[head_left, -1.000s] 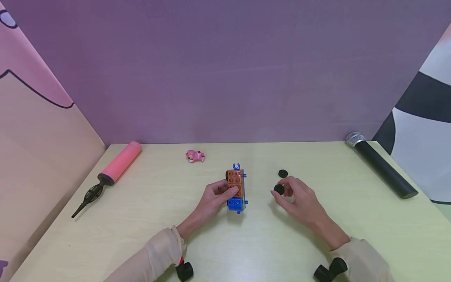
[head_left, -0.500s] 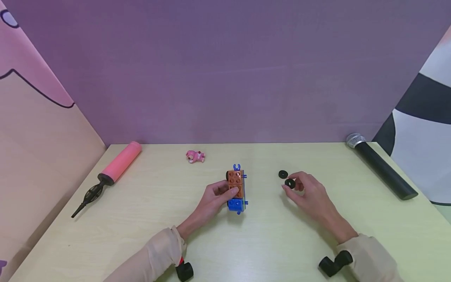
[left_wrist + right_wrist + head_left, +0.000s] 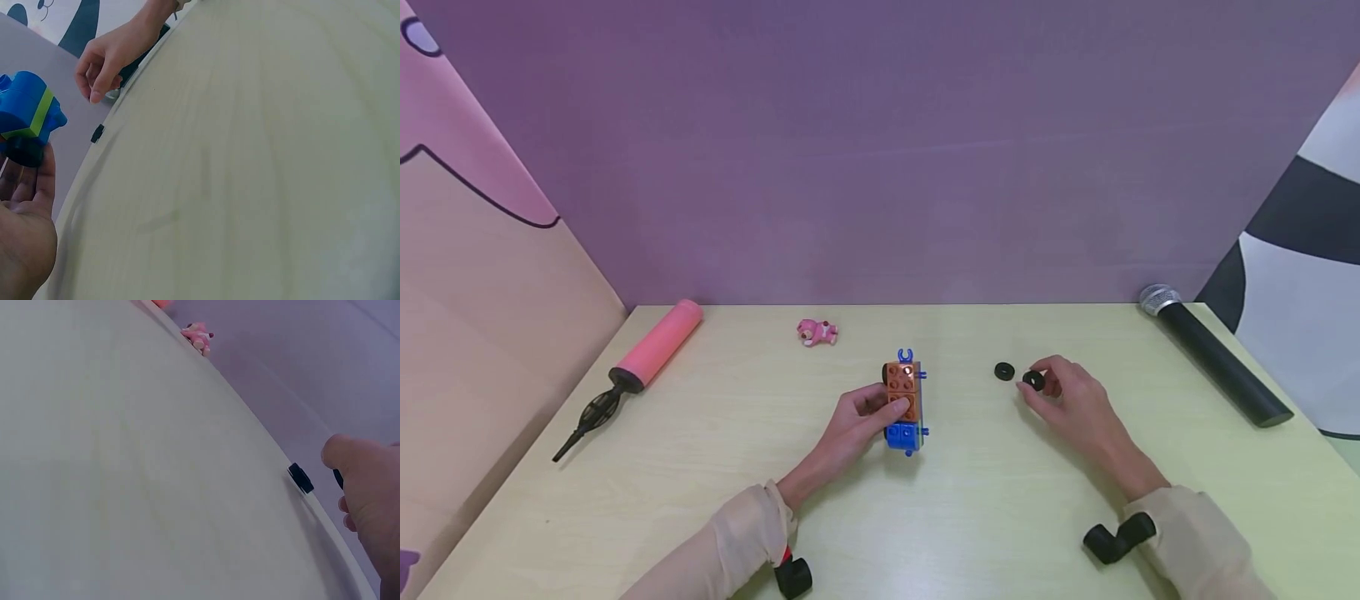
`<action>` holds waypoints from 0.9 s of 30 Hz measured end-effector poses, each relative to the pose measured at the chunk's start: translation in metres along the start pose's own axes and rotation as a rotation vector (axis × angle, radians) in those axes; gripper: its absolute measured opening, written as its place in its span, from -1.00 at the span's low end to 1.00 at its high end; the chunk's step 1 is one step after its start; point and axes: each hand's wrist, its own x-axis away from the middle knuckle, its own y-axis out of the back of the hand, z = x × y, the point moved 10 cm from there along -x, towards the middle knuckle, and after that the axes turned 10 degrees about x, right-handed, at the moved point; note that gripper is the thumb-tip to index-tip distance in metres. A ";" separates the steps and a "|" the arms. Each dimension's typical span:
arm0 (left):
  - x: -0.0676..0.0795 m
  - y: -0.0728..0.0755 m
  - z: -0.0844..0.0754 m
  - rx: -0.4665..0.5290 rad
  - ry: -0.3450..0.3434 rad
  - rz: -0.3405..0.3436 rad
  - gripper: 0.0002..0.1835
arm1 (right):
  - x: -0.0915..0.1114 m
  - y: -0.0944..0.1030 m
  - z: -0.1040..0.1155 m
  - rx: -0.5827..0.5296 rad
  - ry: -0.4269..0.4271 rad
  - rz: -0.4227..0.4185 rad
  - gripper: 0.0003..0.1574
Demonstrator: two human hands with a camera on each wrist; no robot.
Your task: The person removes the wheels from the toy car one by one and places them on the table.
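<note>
In the head view my left hand [image 3: 855, 422] grips a toy car [image 3: 904, 407] built of orange and blue bricks, thumb on top. Black wheels show on the car's left side, while blue axle pegs stick out bare on its right. The left wrist view shows the car's blue end with a lime-green strip and a black wheel [image 3: 25, 152] underneath. My right hand [image 3: 1075, 410] pinches a small black toy wheel [image 3: 1033, 380] between thumb and fingertips. Just left of it, another black wheel [image 3: 1003, 371] lies on the table.
A pink bear figurine [image 3: 817, 332] lies near the table's back edge. At the left is a pink balloon pump [image 3: 658, 346] with a black nozzle. A black microphone [image 3: 1217, 358] lies along the right side. A purple wall [image 3: 880, 150] rises behind the pale wooden table [image 3: 955, 517].
My right hand has moved away from the car, rightward and slightly back, carrying the wheel past the one on the table. My left hand and the car have stayed in place.
</note>
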 end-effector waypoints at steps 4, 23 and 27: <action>0.000 -0.001 0.000 0.007 0.002 0.003 -0.55 | -0.002 -0.002 -0.008 0.008 -0.001 -0.005 -0.65; 0.000 -0.001 -0.001 0.019 0.007 -0.012 -0.52 | -0.011 -0.024 -0.041 0.035 -0.141 0.177 -0.65; 0.000 -0.001 -0.001 0.025 0.005 -0.009 -0.52 | -0.011 -0.027 -0.043 0.042 -0.141 0.206 -0.64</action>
